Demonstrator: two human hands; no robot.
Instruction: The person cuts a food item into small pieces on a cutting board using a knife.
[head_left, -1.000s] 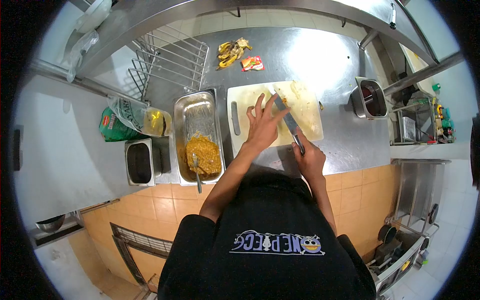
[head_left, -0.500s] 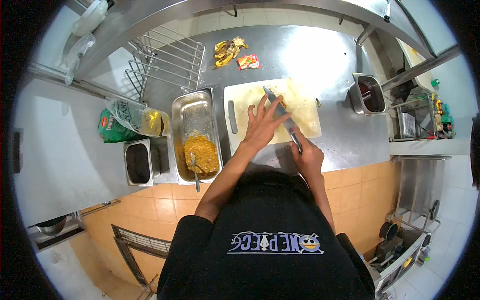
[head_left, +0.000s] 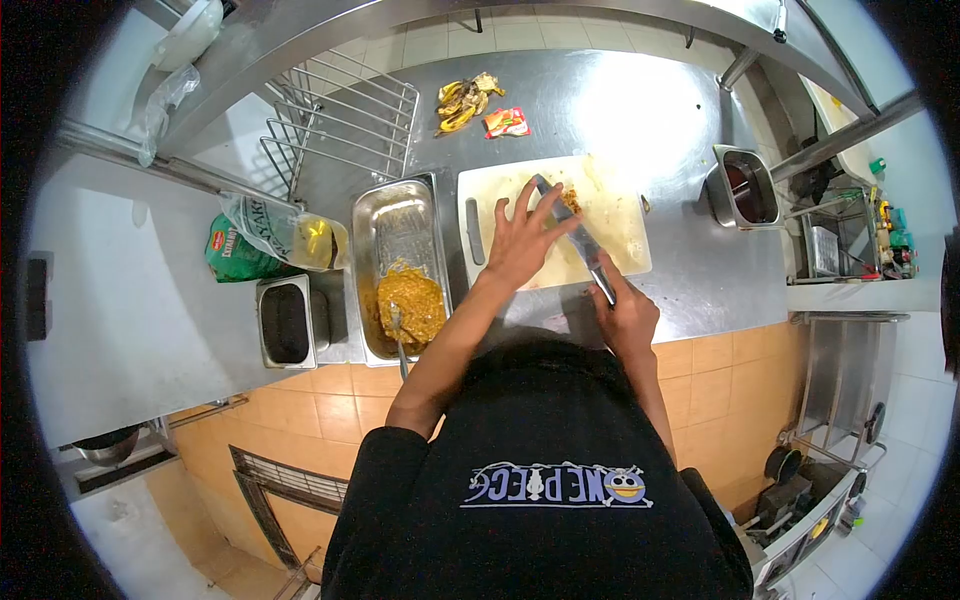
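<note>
My right hand (head_left: 628, 312) is closed round the dark handle of a knife (head_left: 583, 241), whose blade slants up and left over the white cutting board (head_left: 625, 225). My left hand (head_left: 522, 240) has its fingers spread, with the fingertips at the blade near its tip; whether they press on it is hard to tell. A small heap of chopped brown bits (head_left: 571, 201) lies on the board just right of the blade. Wet smears mark the board's surface.
A long steel tray (head_left: 442, 250) at the left holds orange-brown mash (head_left: 412, 305) and a spoon. Beyond the board lie banana peels (head_left: 462, 103) and a red packet (head_left: 507, 123). Steel containers (head_left: 288, 325) (head_left: 745, 190) stand at both sides; a wire rack (head_left: 350, 120) stands back left.
The knife has shifted slightly on the board, and the chopped bits show more plainly beside the blade. My left hand stays spread near the blade. The whole view has shifted a little.
</note>
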